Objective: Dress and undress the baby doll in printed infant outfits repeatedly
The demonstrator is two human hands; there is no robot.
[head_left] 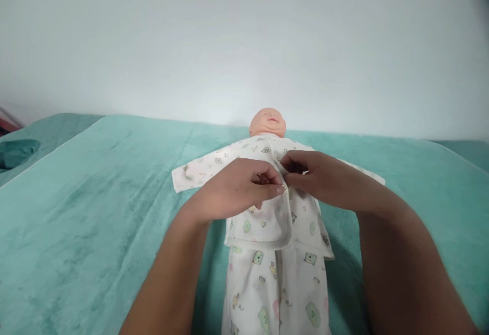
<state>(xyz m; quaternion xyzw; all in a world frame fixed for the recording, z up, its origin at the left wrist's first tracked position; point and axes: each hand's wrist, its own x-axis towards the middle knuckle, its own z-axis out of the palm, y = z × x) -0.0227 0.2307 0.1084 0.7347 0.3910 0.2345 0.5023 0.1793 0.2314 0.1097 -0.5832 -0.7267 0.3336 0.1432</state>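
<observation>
A baby doll (268, 122) lies on its back, its head towards the wall. It wears a white printed baby jacket (257, 227) with sleeves spread to both sides, and matching printed trousers (260, 284). At the jacket's front edge, over the doll's chest, my left hand (248, 187) pinches the fabric between thumb and fingers. Just to the right, my right hand (313, 174) is also closed in a pinch on the jacket front, close to the left fingertips. Whatever small fastening may lie between the fingers is hidden. Below the hands the front flap overlaps the other side.
A teal plush blanket (114, 213) covers the surface under the doll, with slight wrinkles. Behind its far edge rises a plain white wall (229, 45). At the far left lies a dark green bundled piece (17, 152) beside something reddish.
</observation>
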